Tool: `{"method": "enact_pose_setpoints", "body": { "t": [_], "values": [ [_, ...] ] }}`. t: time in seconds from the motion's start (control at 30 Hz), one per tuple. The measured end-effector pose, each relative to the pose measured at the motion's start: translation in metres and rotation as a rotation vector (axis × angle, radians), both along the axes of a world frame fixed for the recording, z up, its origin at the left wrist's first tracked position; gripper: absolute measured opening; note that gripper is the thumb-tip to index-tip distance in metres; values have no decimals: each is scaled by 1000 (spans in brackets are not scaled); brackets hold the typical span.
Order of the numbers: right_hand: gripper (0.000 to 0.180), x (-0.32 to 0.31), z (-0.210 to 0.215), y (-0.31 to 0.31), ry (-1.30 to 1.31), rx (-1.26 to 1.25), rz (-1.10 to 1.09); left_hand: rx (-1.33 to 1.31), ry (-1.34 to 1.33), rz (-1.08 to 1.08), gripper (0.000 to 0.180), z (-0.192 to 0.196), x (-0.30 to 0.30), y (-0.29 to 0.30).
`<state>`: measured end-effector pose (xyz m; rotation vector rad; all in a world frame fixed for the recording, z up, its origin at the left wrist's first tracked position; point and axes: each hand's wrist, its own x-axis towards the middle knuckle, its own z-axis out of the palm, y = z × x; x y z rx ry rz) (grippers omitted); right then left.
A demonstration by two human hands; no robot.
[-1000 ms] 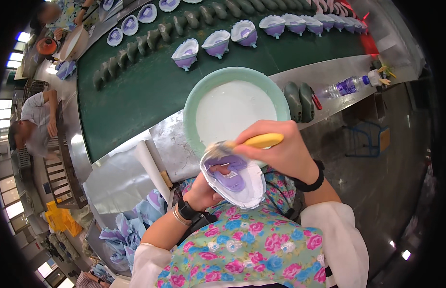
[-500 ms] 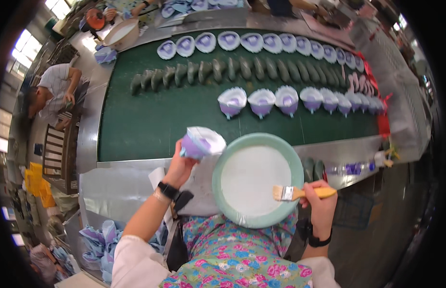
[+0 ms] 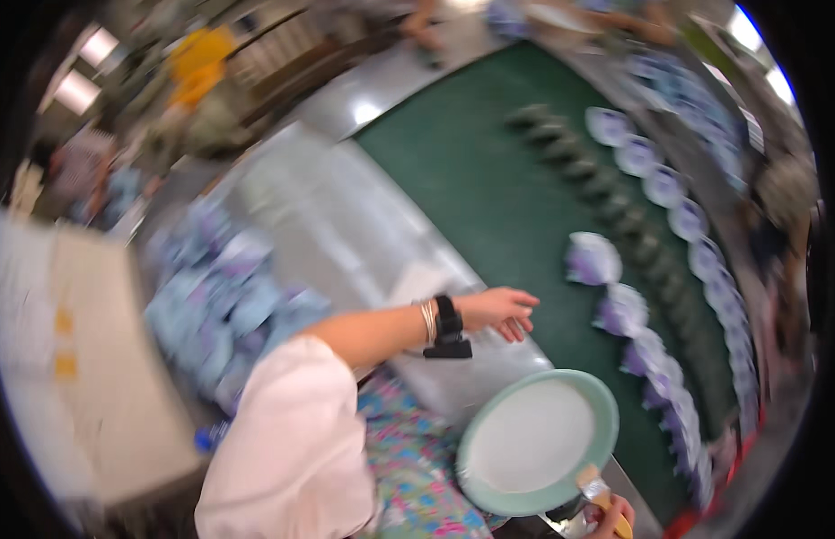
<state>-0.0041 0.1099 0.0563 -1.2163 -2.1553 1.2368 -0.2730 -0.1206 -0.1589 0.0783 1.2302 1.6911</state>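
My left hand (image 3: 503, 310) reaches out over the metal edge of a green conveyor belt (image 3: 489, 180), fingers apart and holding nothing. A black watch and bangles sit on its wrist. Nearest to it on the belt lie purple-and-white shoe pieces (image 3: 594, 259). At the bottom edge my right hand (image 3: 615, 525) holds a yellow-handled brush (image 3: 597, 492) next to a pale green bowl (image 3: 516, 505) of white liquid. Only a small part of that hand shows.
A row of dark moulds (image 3: 606, 189) and more purple-white pieces (image 3: 655, 184) run along the belt. A heap of purple-white pieces (image 3: 229, 305) lies at my left beside a pale box (image 3: 85, 377). Other people work at the far side. The picture is blurred.
The view has swung left. The purple-white piece my left hand held is gone from it, and the hand now stretches out with nothing in it. The right hand keeps the brush by the bowl.
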Motion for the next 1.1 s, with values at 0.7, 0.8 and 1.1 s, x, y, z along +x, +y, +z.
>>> {"method": "enact_pose_setpoints", "body": {
  "t": [0.7, 0.8, 1.1],
  "values": [
    [57, 15, 25, -26, 147, 167, 305, -657, -761, 1036, 82, 31, 365, -371],
    [57, 21, 23, -28, 116, 162, 242, -390, -753, 965, 86, 68, 333, -342],
    [41, 40, 8, -16, 225, -52, 155, -122, -539, 1032, 73, 25, 208, -255]
  ]
}}
